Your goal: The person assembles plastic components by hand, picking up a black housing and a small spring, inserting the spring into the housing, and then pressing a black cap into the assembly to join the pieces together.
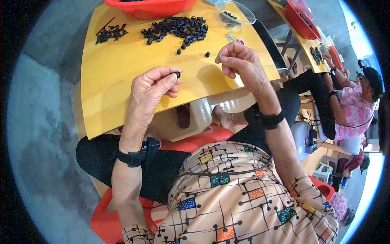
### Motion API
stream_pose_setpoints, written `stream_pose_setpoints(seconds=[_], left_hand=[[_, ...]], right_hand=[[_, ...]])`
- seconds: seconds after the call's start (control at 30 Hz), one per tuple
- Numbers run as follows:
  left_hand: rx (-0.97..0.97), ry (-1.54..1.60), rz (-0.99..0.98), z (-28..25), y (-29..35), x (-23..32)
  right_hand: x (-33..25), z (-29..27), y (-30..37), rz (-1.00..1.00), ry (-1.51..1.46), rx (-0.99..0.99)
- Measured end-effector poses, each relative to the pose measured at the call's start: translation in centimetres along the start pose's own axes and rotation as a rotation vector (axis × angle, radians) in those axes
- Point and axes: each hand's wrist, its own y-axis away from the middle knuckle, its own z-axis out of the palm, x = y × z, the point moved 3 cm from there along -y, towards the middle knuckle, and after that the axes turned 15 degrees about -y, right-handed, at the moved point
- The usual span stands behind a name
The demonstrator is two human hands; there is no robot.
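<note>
My left hand (151,84) is closed over the near part of the yellow table, pinching a small round black plastic piece (178,75) between thumb and forefinger. To its right my right hand (243,63) is raised above the table, its thumb and forefinger closed on a tiny silver metal piece (219,57); its exact kind is too small to tell. The hands are apart. Beyond them lies a heap of short black plastic parts (178,30). A lone black piece (207,54) rests between the heap and my right hand. Small silver pieces (230,37) are scattered beyond that hand.
A red basin (152,9) stands at the table's far edge, a clear plastic tub (245,23) at far right. Thin dark parts (111,34) lie at far left. A black tray (269,44) sits along the right edge. Another person (353,101) works at a table further right.
</note>
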Motion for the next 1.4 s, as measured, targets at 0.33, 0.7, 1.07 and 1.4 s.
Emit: stream_pose_setpoints(seconds=[0.33,0.7,1.07,1.4], left_hand=[[-0.155,0.183,-0.098,1.3,1.0,0.1],[-0.165,0.03,-0.076,2.1,1.2,-0.3],[-0.18,-0.022,-0.056,2.4,1.4,-0.3],[-0.224,0.178,-0.108,2.3,1.4,-0.4]], right_hand=[[-0.1,4.3,3.1,0.093,-0.095,-0.148],[0.6,5.2,3.4,0.086,0.042,-0.201],[2.2,4.9,3.1,0.076,-0.041,-0.229],[0.0,4.3,1.7,-0.004,-0.044,-0.296]])
